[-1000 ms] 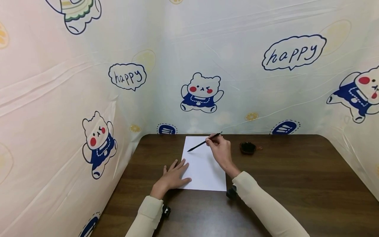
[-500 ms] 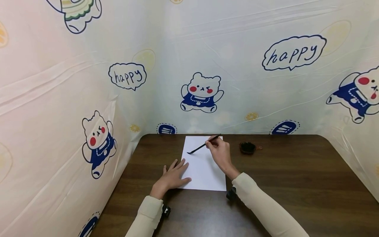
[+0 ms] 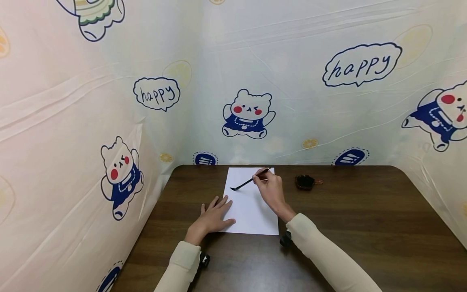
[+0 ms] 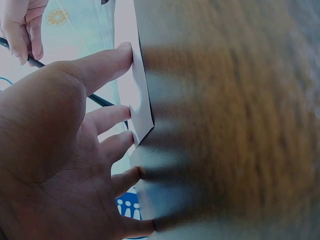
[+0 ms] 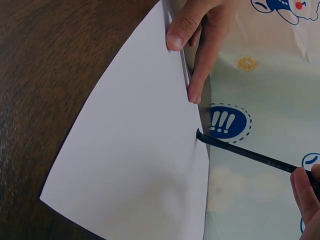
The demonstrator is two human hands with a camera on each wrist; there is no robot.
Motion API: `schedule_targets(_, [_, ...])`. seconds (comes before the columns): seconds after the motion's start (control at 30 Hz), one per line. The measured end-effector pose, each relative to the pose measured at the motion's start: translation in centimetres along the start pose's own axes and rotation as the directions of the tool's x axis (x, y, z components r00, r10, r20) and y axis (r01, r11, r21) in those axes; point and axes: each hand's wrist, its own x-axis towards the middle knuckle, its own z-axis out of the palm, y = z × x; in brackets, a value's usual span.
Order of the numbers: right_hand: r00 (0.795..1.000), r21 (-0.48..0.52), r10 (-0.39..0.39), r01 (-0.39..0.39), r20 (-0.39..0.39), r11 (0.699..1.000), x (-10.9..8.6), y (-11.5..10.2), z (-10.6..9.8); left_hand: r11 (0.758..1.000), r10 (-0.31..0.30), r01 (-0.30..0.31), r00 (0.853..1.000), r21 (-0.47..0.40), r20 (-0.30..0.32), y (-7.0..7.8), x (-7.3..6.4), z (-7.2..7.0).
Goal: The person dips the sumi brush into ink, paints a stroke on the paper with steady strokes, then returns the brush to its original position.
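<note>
A slim black writing brush [image 3: 245,183] slants over a white sheet of paper [image 3: 253,213]. My right hand [image 3: 271,190] pinches its shaft between thumb and fingers. The bristles, bent to the left, meet the paper in its upper left part. In the right wrist view, the brush [image 5: 250,154] shows its curved dark tip against the sheet [image 5: 125,125]. My left hand [image 3: 212,219] lies with spread, straight fingers across the sheet's lower left edge; the left wrist view shows some fingertips of this hand [image 4: 60,150] on paper and others on wood.
To the right of the paper, a small dark dish [image 3: 305,182] with black contents and a short brownish handle stands on the brown wooden table [image 3: 350,227]. A printed cloth [image 3: 292,73] with bear drawings hangs around the table's back and sides.
The brush tip has come down slightly, and its bristles now bend where they were straight a second ago. My right hand has lowered a little. The left hand stays in place.
</note>
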Motion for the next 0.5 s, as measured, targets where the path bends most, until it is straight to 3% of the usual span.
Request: schedule_targets(0.5, [1.0,-0.051,-0.006,0.007,0.009,0.999,0.03,-0.04,-0.83,1.0,0.007,-0.007,1.0,-0.003,-0.004,-0.19,0.09,0.21])
